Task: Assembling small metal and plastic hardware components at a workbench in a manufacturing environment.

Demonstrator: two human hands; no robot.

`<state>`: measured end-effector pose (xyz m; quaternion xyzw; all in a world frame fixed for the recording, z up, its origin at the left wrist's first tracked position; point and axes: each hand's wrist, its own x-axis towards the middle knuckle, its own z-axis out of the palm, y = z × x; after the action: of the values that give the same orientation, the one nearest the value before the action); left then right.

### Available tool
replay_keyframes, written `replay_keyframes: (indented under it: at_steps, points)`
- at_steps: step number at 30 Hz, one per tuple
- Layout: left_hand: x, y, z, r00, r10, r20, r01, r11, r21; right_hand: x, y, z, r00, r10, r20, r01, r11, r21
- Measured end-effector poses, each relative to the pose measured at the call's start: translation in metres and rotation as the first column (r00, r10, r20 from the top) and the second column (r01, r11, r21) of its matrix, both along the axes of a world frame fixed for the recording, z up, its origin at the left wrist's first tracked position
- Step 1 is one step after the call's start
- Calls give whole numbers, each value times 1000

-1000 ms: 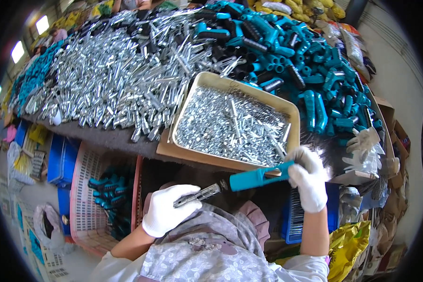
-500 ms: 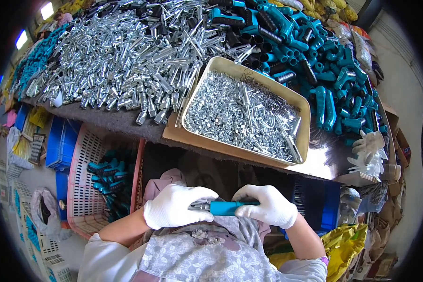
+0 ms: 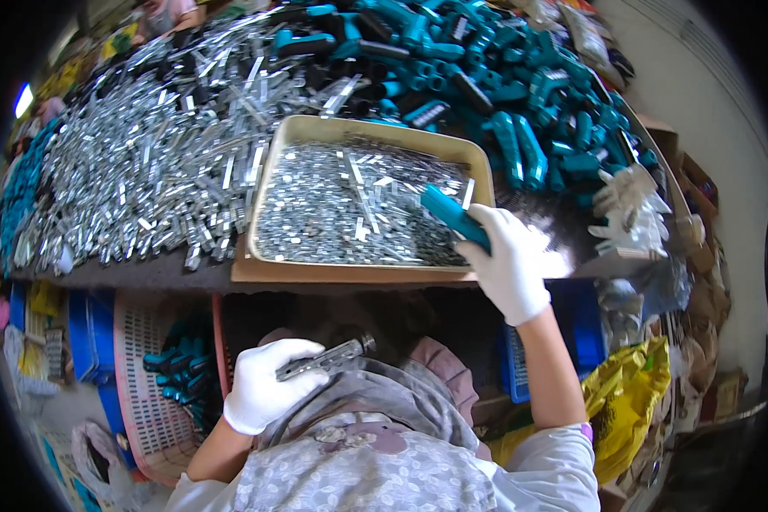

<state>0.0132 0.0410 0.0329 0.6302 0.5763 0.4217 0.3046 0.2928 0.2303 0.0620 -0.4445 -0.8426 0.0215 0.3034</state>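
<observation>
White gloves cover both of my hands. My left hand [image 3: 269, 386] is closed around a silver, slotted metal tube [image 3: 326, 360], held slanting above my lap with one end sticking out past the fingers. Over the right side of a cream tray [image 3: 375, 128], my right hand [image 3: 512, 266] grips a teal plastic handle [image 3: 454, 218] that points up and to the left. Small silver metal parts [image 3: 316, 196] fill the tray, with a few longer rods lying across them.
A large heap of silver metal tubes [image 3: 136, 162] covers the bench's left. Teal handles [image 3: 520, 94] are piled at the back right. Loose white gloves [image 3: 630, 209] lie at the bench's right edge. Below stand a pink basket [image 3: 149, 367] holding teal pieces and a yellow bag [image 3: 631, 401].
The teal handle and metal tube, joined between my hands before, are now apart. My right hand has carried the handle up over the tray; my left keeps the tube lower down.
</observation>
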Motion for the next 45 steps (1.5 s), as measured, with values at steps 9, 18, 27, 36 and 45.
replay_keyframes:
  at_steps: [9,18,27,36,45]
  points:
    - [2,-14,-31,994,81,80,-64,980,-187,124,-29,-41,730,-351,-586,19,868,-496]
    - [43,13,-35,987,-139,77,153,961,-231,262,-74,-224,793,-369,484,584,686,-434]
    - [49,5,-38,993,-113,16,114,974,-196,237,-49,-265,730,-187,657,530,761,-373]
    - [55,9,-36,990,-135,36,140,966,-216,242,-20,-263,729,-185,659,535,755,-380]
    - [62,13,-34,991,-131,-3,126,964,-236,201,119,-307,844,-500,192,430,847,313]
